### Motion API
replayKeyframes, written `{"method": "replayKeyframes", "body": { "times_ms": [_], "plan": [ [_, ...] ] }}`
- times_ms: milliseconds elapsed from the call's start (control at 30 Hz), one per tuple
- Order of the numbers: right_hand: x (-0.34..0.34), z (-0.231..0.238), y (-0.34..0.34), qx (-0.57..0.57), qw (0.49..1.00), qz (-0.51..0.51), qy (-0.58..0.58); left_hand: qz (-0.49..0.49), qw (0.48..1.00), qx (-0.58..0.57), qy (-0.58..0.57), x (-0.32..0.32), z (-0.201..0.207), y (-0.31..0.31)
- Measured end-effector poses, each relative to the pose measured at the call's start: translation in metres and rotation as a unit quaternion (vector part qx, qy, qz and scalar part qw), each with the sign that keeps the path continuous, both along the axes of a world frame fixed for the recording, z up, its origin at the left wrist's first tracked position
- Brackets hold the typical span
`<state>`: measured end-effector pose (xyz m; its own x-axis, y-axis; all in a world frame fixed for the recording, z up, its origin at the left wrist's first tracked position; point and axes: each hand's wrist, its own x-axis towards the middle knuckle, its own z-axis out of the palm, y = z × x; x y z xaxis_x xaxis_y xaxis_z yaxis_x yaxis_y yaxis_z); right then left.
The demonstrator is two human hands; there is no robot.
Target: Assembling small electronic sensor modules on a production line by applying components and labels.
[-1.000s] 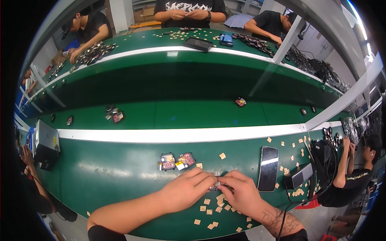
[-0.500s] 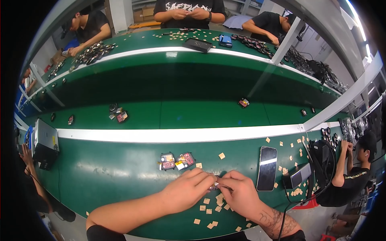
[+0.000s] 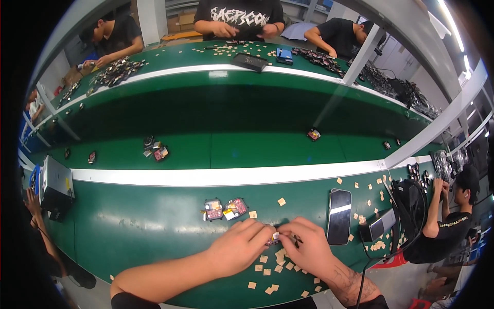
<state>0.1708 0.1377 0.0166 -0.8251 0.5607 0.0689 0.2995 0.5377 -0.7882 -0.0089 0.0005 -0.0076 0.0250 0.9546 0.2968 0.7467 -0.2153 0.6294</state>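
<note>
My left hand (image 3: 237, 242) is closed around a small electronic module (image 3: 271, 240) with a reddish board, mostly hidden by the fingers. A small white patch shows on its upper side. Against that patch press the pinched fingertips of my right hand (image 3: 309, 244); a dark, thin thing shows by its curled fingers, too small to name. Just beyond my left hand lie two similar modules, one dark-cased (image 3: 213, 209) and one with a yellow and white tab (image 3: 235, 207). Several small tan squares (image 3: 267, 272) are scattered near and beneath my right hand.
To the right are a smartphone (image 3: 340, 216), a dark grey box-shaped device (image 3: 380, 224) and black cables (image 3: 411, 206). A grey case (image 3: 56, 186) stands far left. Beyond the white rail (image 3: 226, 176), a green belt (image 3: 247, 147) carries several modules. Co-workers sit opposite and at both sides.
My right fingers have shifted slightly at the module, and the dark thing by them shows more. Across the belt, a co-worker's hands have moved apart. The view has shifted a little.
</note>
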Motion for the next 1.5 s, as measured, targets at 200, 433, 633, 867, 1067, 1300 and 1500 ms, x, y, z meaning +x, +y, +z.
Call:
{"method": "replayKeyframes", "body": {
  "times_ms": [200,433,633,867,1067,1300,1500],
  "plan": [
    [0.008,-0.008,0.003,0.059,0.993,0.098,-0.021,-0.006,1.0,0.018,0.017,0.001,0.001,0.0],
    [0.009,0.003,0.021,-0.187,0.979,0.026,-0.073,-0.007,0.999,0.028,0.03,0.0,-0.002,0.001],
    [0.01,0.003,0.025,-0.171,0.982,0.075,0.005,-0.016,0.995,0.069,-0.066,0.009,0.019,0.004],
    [0.013,-0.002,0.018,-0.122,0.99,0.05,0.056,0.062,0.97,-0.121,-0.204,0.01,0.034,0.026],
    [0.017,-0.009,0.025,-0.063,0.992,-0.013,0.105,0.206,0.967,-0.1,-0.115,-0.098,0.017,0.138],
    [0.024,-0.01,0.031,-0.037,0.995,0.04,0.089,0.271,0.943,-0.094,0.17,-0.134,0.018,0.136],
    [0.028,-0.002,0.026,-0.104,0.988,0.071,0.088,0.331,0.891,-0.195,0.241,-0.172,0.043,0.032]
  ]
}}
